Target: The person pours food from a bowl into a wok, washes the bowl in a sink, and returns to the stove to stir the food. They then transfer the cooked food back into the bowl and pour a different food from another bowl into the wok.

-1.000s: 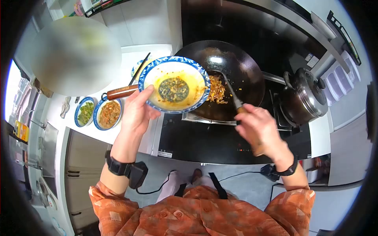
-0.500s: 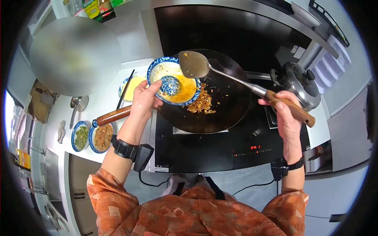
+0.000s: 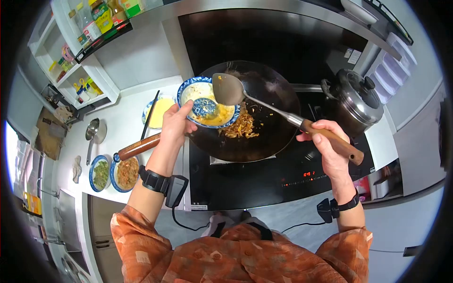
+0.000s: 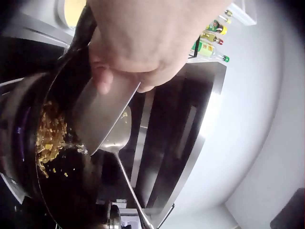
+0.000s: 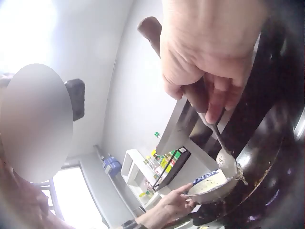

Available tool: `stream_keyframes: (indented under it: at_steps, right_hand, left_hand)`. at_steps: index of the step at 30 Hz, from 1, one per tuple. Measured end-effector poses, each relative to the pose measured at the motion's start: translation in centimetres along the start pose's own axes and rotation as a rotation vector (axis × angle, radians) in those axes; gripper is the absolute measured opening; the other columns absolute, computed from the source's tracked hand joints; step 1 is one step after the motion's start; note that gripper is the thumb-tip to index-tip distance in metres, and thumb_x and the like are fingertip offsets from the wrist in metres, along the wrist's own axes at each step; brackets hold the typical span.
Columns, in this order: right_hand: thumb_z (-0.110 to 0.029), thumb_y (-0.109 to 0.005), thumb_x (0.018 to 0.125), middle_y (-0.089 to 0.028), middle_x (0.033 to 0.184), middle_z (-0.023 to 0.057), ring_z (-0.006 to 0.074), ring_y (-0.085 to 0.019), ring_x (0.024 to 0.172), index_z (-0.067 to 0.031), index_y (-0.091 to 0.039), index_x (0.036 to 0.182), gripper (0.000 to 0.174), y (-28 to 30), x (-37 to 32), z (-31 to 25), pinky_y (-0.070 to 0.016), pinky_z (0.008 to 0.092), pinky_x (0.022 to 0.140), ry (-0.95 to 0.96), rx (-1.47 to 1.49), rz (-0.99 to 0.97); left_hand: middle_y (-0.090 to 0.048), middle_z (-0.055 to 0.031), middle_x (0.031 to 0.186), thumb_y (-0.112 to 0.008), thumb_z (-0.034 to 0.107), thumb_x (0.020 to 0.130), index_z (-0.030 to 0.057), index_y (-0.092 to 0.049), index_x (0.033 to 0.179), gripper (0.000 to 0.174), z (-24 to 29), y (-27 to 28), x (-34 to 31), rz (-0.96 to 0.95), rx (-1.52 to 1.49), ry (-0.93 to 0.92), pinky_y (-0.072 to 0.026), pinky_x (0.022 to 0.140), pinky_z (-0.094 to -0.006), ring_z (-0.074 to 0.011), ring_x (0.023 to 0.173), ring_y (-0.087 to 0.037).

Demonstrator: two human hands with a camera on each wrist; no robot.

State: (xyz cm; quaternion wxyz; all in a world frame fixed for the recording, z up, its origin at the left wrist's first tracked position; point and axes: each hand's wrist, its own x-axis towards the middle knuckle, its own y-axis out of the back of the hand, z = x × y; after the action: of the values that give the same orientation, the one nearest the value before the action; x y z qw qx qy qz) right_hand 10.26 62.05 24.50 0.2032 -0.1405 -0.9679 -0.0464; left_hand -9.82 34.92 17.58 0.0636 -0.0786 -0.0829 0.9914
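My left hand [image 3: 175, 121] grips a blue-and-white bowl [image 3: 185, 87] by its near-left rim, thumb over the edge. Wet yellowish residue coats the bowl's inside. The bowl is over the left part of a dark wok [image 3: 281, 127], its pale outer side [image 4: 97, 117] tilted in the left wrist view. In my right hand [image 3: 331, 144] is a wok spatula [image 3: 273, 108], held by its wooden handle. Its metal blade [image 5: 228, 163] overlaps the bowl's right rim. Browned chopped food [image 3: 241, 128] lies in the wok, partly hidden by the bowl.
The wok's wooden handle [image 3: 139, 147] sticks out left over the counter. There stand a bowl of greens [image 3: 100, 173], a bowl of shredded food [image 3: 127, 173], a yellow-filled bowl with chopsticks [image 3: 150, 115] across it, and a ladle [image 3: 89, 141]. A lidded pot [image 3: 354, 101] stands right.
The spatula has come up out of the wok to the bowl's right rim, and my right hand has shifted along its handle. The bowl has tipped rightward, and the head view has shifted.
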Motion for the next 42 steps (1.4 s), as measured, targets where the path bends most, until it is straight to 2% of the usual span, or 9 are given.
stream_keyframes:
  at_steps: [11,17,20,24,27,28,31,35,42]
  right_hand:
    - [-0.012,-0.059,0.083,-0.061,0.09,0.0175,0.0251,-0.065,0.072,0.0022,-0.053,0.097,0.021,-1.2,-1.1,-0.9,-0.0536,0.0315,0.069,-0.077,0.296,0.081]
    - [-0.013,-0.06,0.083,-0.061,0.092,0.015,0.0208,-0.064,0.076,0.0007,-0.055,0.097,0.02,-0.3,-1.3,-0.6,-0.0515,0.028,0.07,0.003,0.074,0.013]
    - [-0.011,-0.061,0.083,-0.061,0.092,0.013,0.0185,-0.064,0.078,0.0001,-0.056,0.097,0.019,0.4,-1.6,-0.5,-0.0506,0.0262,0.071,0.003,-0.008,0.001]
    - [-0.008,-0.062,0.082,-0.061,0.093,0.0112,0.0173,-0.063,0.08,-0.0006,-0.057,0.097,0.018,0.5,-2.0,0.0,-0.0501,0.025,0.072,-0.007,-0.043,0.0]
    - [-0.005,-0.062,0.08,-0.061,0.092,0.0103,0.0167,-0.063,0.081,0.0002,-0.057,0.097,0.018,0.7,-2.2,0.3,-0.0502,0.0245,0.072,-0.014,-0.04,-0.003]
    - [-0.005,-0.062,0.08,-0.061,0.092,0.0103,0.0167,-0.063,0.081,0.0002,-0.057,0.097,0.018,1.0,-2.3,0.3,-0.0502,0.0245,0.072,-0.018,-0.039,-0.003]
    - [-0.004,-0.062,0.08,-0.061,0.09,0.0102,0.0159,-0.063,0.08,0.0002,-0.057,0.096,0.017,2.1,-2.4,0.4,-0.05,0.0238,0.07,0.071,-0.201,-0.036]
    - [-0.008,-0.063,0.081,-0.062,0.087,0.0082,0.0138,-0.063,0.075,0.0003,-0.057,0.095,0.018,3.3,-1.4,-0.3,-0.0489,0.0227,0.068,0.017,-0.273,0.067]
    - [-0.022,-0.062,0.082,-0.06,0.072,0.0104,0.0142,-0.059,0.053,0.0003,-0.054,0.088,0.025,3.9,2.1,0.0,-0.0506,0.0247,0.046,-0.217,-0.141,0.204]
  left_hand:
    - [-0.061,-0.0083,0.067,-0.056,0.022,0.086,0.0003,-0.051,0.097,0.025,-0.3,-0.6,-0.6,-0.063,-0.038,0.051,-0.0425,0.034,-0.0193,-0.0139,0.041,-0.054]
    - [-0.06,-0.007,0.067,-0.06,0.023,0.084,-0.002,-0.049,0.105,0.034,-0.4,-1.1,-0.2,-0.048,0.005,0.024,-0.0387,0.032,-0.0179,-0.0114,0.039,-0.053]
    - [-0.057,-0.0043,0.063,-0.066,0.026,0.078,-0.0075,-0.044,0.117,0.056,0.0,-1.8,0.3,0.031,0.182,-0.155,-0.0301,0.031,-0.0189,-0.0076,0.037,-0.047]
    - [-0.056,-0.0035,0.062,-0.066,0.026,0.077,-0.0074,-0.045,0.117,0.056,0.6,-3.2,1.1,0.093,0.257,-0.283,-0.0278,0.031,-0.0187,-0.0062,0.038,-0.044]
    - [-0.06,-0.0084,0.067,-0.065,0.033,0.071,0.0031,-0.055,0.109,0.05,1.1,-3.9,1.5,0.251,0.792,-0.451,-0.0467,0.065,-0.0291,-0.0196,0.064,-0.061]
    - [-0.061,-0.0116,0.07,-0.063,0.034,0.07,0.0086,-0.056,0.109,0.048,1.4,-4.3,1.3,0.237,0.834,-0.448,-0.0472,0.067,-0.0324,-0.0244,0.067,-0.061]
    - [-0.06,-0.0094,0.064,-0.065,0.03,0.07,0.0063,-0.057,0.107,0.044,1.0,-5.0,1.3,0.288,0.967,-0.732,-0.046,0.058,-0.0326,-0.0216,0.059,-0.059]
    - [-0.061,-0.0114,0.072,-0.064,0.027,0.072,0.0096,-0.056,0.107,0.04,0.6,-4.9,1.1,0.344,1.053,-1.067,-0.0469,0.061,-0.0353,-0.026,0.062,-0.059]
    - [-0.054,-0.0084,0.064,-0.063,0.031,0.075,0.0094,-0.055,0.109,0.041,1.1,-1.8,-0.1,0.454,0.734,-0.598,-0.0441,0.058,-0.0323,-0.0211,0.06,-0.056]
